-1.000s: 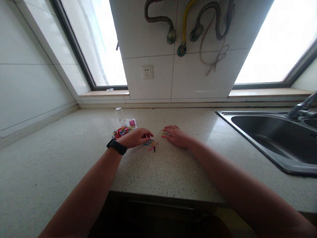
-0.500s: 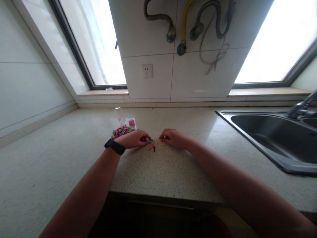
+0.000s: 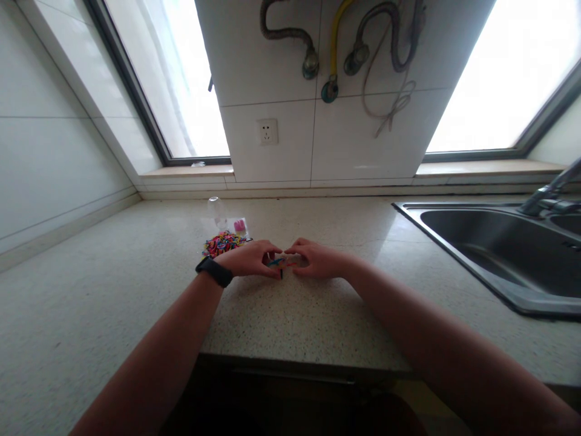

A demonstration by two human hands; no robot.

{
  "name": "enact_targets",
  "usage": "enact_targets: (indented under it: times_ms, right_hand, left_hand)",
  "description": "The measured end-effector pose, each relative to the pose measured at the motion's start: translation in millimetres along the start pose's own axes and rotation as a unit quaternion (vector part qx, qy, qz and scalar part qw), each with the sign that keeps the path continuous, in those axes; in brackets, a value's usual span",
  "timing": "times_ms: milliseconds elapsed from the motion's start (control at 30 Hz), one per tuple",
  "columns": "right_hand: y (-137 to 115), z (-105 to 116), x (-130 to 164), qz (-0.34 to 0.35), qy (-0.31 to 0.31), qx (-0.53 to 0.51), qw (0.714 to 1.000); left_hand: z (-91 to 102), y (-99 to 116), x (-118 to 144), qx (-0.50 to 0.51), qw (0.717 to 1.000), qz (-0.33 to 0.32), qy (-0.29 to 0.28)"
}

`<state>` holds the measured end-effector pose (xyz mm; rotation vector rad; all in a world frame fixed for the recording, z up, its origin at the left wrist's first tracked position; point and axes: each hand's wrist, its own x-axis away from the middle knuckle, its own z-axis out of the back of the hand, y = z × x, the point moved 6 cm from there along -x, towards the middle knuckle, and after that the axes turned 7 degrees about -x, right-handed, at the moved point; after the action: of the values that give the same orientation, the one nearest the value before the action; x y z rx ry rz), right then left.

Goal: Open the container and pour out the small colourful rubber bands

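Fingers of both hands point(image 3: 290, 260) pinch small coloured clips point(image 3: 278, 263) bunched between them.

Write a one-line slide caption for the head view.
Left hand and right hand close around small coloured bands on a speckled countertop, beside a colourful pile.

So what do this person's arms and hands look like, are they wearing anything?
Both forearms are bare, with no sleeves in view and no gloves. The left hand has a black band, like a watch or fitness tracker, strapped round its wrist. The right hand and its wrist carry nothing; no rings can be made out on either hand.
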<state>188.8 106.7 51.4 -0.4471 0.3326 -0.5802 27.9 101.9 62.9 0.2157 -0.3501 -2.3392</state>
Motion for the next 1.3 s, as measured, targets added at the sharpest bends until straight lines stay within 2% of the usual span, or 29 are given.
enact_targets:
  times_ms: [133,267,600,733,867,1033,1167,1300]
  right_hand:
    - [-3,-6,-5,-0.008,-0.018,0.039,0.999]
    - [-3,-4,-10,0.003,0.01,0.036,0.999]
    - [-1,-3,-14,0.006,0.033,0.028,0.999]
    - [-2,-1,-12,-0.011,0.055,-0.001,0.998]
    - [2,2,-10,-0.021,0.078,-0.056,0.995]
    - [21,14,-2,-0.034,0.099,-0.148,0.983]
    - [38,24,6,-0.073,0.126,-0.156,0.977]
    - [40,20,6,-0.092,0.109,-0.154,0.978]
  left_hand:
    - [-1.6,6,-3,-0.047,0.999,-0.014,-0.009]
    - [-2.7,4,-6,-0.042,0.999,-0.007,-0.003]
    - [0.0,11,-10,-0.07,0.997,-0.029,0.015]
    - [0.8,11,-10,-0.068,0.996,-0.042,0.026]
    - [4.4,10,-7,-0.013,0.998,-0.039,0.052]
    - [9.4,15,-2,0.028,0.996,-0.04,0.073]
    - [4.4,19,-1,0.068,0.995,-0.072,0.019]
    - [-1.4,23,-3,0.089,0.991,-0.094,-0.027]
